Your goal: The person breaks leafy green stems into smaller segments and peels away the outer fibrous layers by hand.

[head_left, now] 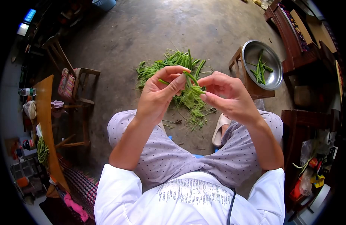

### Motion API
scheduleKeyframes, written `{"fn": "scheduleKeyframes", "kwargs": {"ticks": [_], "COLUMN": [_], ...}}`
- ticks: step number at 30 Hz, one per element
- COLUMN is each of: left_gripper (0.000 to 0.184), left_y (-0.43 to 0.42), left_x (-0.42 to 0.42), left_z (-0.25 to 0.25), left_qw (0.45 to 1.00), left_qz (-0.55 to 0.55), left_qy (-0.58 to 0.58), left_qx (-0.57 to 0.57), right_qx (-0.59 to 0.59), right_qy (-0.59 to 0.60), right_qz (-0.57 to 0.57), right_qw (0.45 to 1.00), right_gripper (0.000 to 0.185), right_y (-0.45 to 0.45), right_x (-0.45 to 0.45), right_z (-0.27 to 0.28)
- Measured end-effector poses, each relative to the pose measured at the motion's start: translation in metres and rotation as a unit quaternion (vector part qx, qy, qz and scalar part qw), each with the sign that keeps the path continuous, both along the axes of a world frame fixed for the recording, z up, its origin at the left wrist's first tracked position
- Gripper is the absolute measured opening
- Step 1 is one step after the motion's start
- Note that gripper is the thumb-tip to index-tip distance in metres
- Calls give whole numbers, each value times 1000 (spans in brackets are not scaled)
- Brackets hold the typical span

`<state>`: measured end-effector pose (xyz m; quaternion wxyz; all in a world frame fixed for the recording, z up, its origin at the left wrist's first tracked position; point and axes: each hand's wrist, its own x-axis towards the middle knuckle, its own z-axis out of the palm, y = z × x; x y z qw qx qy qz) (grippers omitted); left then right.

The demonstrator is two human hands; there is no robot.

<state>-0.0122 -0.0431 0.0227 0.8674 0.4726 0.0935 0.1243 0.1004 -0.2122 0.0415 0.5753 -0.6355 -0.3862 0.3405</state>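
A green leafy stem [191, 80] is held up between my two hands, above a pile of green stems and leaves [154, 71] on the floor. My left hand [161, 92] pinches the stem between thumb and fingertips, and a short green piece pokes out by its fingers. On the other side, the thumb and fingers of my right hand [227, 93] close on the leafy end. Several green stems [261, 70] lie in a metal basin [277, 77] to the right of my right hand.
The basin rests on a wooden stool [255, 89]. To the left are a wooden chair [77, 80] and a wooden table [45, 105] with a bottle [27, 92]. Dark wooden furniture [302, 60] lines the right side. A blue bucket [104, 3] stands at the top.
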Motion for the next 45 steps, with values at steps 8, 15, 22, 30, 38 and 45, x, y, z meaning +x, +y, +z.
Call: {"fn": "scheduleKeyframes", "kwargs": {"ticks": [8,15,22,30,38,45], "left_gripper": [38,29,26,20,22,24], "left_y": [-1,0,3,-3,-14,-9], "left_x": [-3,-3,-3,-4,-4,-7], "left_z": [12,6,1,10,11,7], "left_qw": [995,994,991,991,975,987], "left_qz": [-88,-88,-114,-97,-55,-84], "left_qy": [36,64,65,52,59,63], "left_qx": [16,-8,-21,74,209,120], "right_qx": [21,25,8,64,71,60], "right_qy": [239,299,327,404,402,438], "right_qz": [-19,-21,-13,-50,-28,-60], "right_qw": [971,954,945,911,912,895], "right_gripper": [31,29,25,21,24,19], "right_y": [-3,-2,-1,-1,-2,5], "right_x": [15,17,18,21,21,13], "right_z": [2,-2,-4,-8,-17,-10]}}
